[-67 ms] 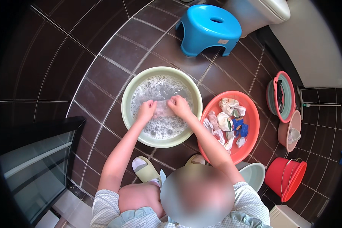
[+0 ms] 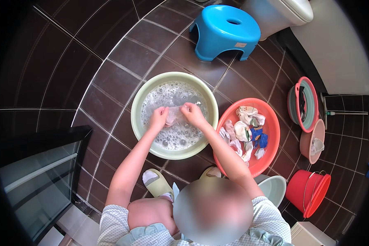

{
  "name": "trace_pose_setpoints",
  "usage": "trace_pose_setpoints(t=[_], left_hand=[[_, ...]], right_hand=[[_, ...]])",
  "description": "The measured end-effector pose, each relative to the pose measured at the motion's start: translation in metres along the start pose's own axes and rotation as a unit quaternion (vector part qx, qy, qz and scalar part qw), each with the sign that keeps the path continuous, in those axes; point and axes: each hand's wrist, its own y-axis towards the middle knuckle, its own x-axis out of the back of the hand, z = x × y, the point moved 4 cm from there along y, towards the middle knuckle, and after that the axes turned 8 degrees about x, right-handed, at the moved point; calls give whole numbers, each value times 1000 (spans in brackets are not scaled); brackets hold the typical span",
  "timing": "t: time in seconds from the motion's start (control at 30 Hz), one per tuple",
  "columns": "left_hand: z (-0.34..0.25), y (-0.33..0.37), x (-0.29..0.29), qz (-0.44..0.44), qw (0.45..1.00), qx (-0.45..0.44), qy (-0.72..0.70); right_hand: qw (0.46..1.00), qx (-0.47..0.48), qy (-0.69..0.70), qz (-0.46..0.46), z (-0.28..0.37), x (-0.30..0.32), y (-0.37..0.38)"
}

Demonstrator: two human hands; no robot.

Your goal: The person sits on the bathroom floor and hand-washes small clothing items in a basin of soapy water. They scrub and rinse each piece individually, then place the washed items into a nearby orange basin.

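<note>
A pale green basin [image 2: 137,135] of foamy, soapy water [image 2: 174,141] stands on the floor in front of me. Over the water, a small wet piece of pale pink cloth [image 2: 174,115] stretches between my hands; its exact kind is unclear. My left hand [image 2: 158,117] pinches its left end, fingers closed. The other end is gripped by my right hand [image 2: 194,114], fingers also closed. Close by on the right, a coral-red basin [image 2: 273,137] holds several crumpled small pieces of laundry [image 2: 244,130], white, pink and blue.
Beyond the green basin stands a blue plastic stool [image 2: 225,24], with a toilet [image 2: 274,16] behind it. On the right are a folding basin [image 2: 293,104], a pink basin [image 2: 305,143], a red bucket [image 2: 301,186] and a grey-green basin [image 2: 274,188]. A black-framed glass panel [image 2: 41,176] is at left.
The pale pink cloth shows more plainly above the foam between my hands, and the foam around it has shifted. Both hands keep their grip almost in place.
</note>
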Motion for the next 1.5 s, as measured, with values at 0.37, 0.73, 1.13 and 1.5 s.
trace_pose_setpoints(t=[0.37, 0.73, 1.13, 1.5], left_hand=[[-42, -57, -59, 15, 986, 86, -145], [-31, -60, -63, 128, 986, 59, -90], [-65, -71, -16, -195, 745, -385, 509], [-42, -23, 7, -84, 943, -229, 227]], right_hand=[[978, -78, 132, -141, 37, 6, -8], [986, -90, -16, -139, 15, 15, -3], [935, 202, -268, -113, 44, 32, -30], [951, -109, 275, -84, -2, 17, -14]])
